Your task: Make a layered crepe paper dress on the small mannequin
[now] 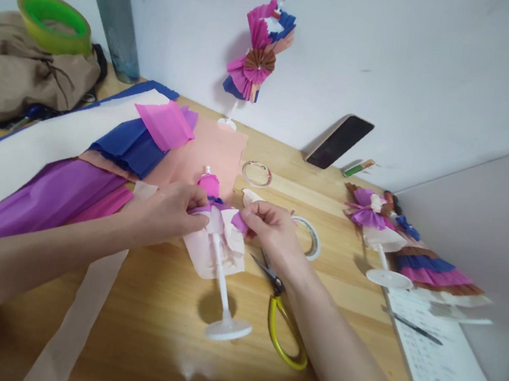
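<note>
A small white dress form on a stand [220, 275] lies tilted, its round base toward me and its bodice wrapped in pink paper [209, 184]. My left hand [186, 209] pinches the left end of a purple crepe paper strip [217, 208] at the form's waist. On the other side, my right hand [266, 221] pinches that strip's right end. White paper [209, 260] hangs around the form below the strip. Yellow-handled scissors [281, 311] lie under my right forearm, with a roll of tape [312, 238] just beyond the hand.
Colored crepe paper sheets [130, 146] are piled at left, near a steel bottle [118, 14]. A dressed mannequin [255, 65] stands by the wall, beside a leaning phone [340, 143]. More paper dresses [439, 271] and a written sheet [442, 375] with a pen occupy the right.
</note>
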A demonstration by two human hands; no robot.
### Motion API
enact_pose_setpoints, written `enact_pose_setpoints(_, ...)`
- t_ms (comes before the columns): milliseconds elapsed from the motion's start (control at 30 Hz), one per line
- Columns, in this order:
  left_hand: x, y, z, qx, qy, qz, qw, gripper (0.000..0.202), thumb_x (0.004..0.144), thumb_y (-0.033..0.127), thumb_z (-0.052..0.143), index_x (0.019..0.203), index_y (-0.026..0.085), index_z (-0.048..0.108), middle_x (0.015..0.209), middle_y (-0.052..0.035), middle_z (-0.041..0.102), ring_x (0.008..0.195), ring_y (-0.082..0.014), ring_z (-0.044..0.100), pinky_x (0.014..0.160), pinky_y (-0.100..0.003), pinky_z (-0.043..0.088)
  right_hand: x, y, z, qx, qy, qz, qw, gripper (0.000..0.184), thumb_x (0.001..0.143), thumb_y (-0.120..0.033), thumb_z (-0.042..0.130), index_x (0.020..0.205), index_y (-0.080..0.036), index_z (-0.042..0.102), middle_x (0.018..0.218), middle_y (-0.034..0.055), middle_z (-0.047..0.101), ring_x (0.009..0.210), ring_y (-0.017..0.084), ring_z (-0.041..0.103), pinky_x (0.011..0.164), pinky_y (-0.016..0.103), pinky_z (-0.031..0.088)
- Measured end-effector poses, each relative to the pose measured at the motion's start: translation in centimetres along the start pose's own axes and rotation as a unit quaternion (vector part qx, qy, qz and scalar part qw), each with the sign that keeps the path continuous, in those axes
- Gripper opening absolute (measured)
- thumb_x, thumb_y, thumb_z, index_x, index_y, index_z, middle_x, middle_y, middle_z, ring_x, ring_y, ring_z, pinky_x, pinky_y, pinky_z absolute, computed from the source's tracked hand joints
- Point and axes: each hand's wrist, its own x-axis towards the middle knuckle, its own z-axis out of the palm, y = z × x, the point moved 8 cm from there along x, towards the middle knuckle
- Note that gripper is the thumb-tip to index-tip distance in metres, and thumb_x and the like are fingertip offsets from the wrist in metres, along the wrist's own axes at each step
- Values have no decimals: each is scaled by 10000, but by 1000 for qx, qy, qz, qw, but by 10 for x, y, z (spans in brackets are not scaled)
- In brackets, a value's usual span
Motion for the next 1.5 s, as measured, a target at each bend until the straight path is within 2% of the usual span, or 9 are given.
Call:
enact_pose_setpoints(200,10,-1,11,-142,-13,-32,989,193,704,316,624,659,184,491,565,50,459,526,-94,435,488,-218,295,-3,4,6,67,-42,18,997,403,710,-546,678,588,-179,566,469,-19,568,411,84,474,462,224,370)
enact_pose_setpoints(433,11,-6,32,-240,-92,-98,962,282,665,407,693,751,165,577,657,8,610,579,-127,555,540,-236,408,-4,11,12,96,-71,41,992,289,702,-412,691,613,-150,607,508,-18,596,399,57,497,426,184,338)
enact_pose_setpoints(600,12,-11,8,-155,3,-93,983,336,732,491,646,677,169,562,582,34,518,535,-107,477,496,-219,337,-6,12,13,93,-76,53,991,205,705,-333,671,645,-144,621,516,-23,591,415,62,508,431,185,366)
enact_pose_setpoints(733,4,16,-19,3,91,-27,996,466,858,549,428,631,169,576,619,0,544,589,-133,471,529,-254,326,-9,5,14,87,-69,50,993,180,723,-301,652,642,-148,605,494,-35,563,413,61,495,436,184,382)
enact_pose_setpoints(833,-1,30,-12,117,54,-8,992,453,832,532,483,585,164,577,706,-16,587,648,-141,502,584,-271,336,-12,1,16,74,-66,47,994,160,732,-291,647,666,-150,608,521,-35,566,430,64,500,448,187,397)
enact_pose_setpoints(933,-1,27,-1,165,26,-15,986,334,789,422,548,577,164,567,683,3,560,631,-128,504,579,-268,313,-14,-4,19,55,-82,26,995,152,745,-283,627,672,-151,613,528,-32,556,441,68,493,449,192,392)
enact_pose_setpoints(1033,-1,17,2,147,17,-35,988,277,758,329,518,534,170,483,570,31,459,545,-103,437,527,-264,254,-16,-11,19,31,-91,-15,995,155,764,-290,608,743,-144,656,528,-39,531,430,65,445,427,196,356)
enact_pose_setpoints(1300,-6,3,-3,99,-15,-84,991,290,727,395,502,534,180,470,497,46,364,494,-97,357,483,-252,208,-19,-20,20,2,-115,-98,989,240,823,-296,571,951,-155,716,601,-26,557,467,71,420,441,209,333)
enact_pose_setpoints(1500,-10,5,0,59,-45,-99,992,310,732,414,485,531,186,422,498,47,335,475,-94,352,459,-239,206,-21,-34,11,-109,-20,-177,978,161,807,-276,637,901,-182,729,797,29,642,636,107,524,550,230,395)
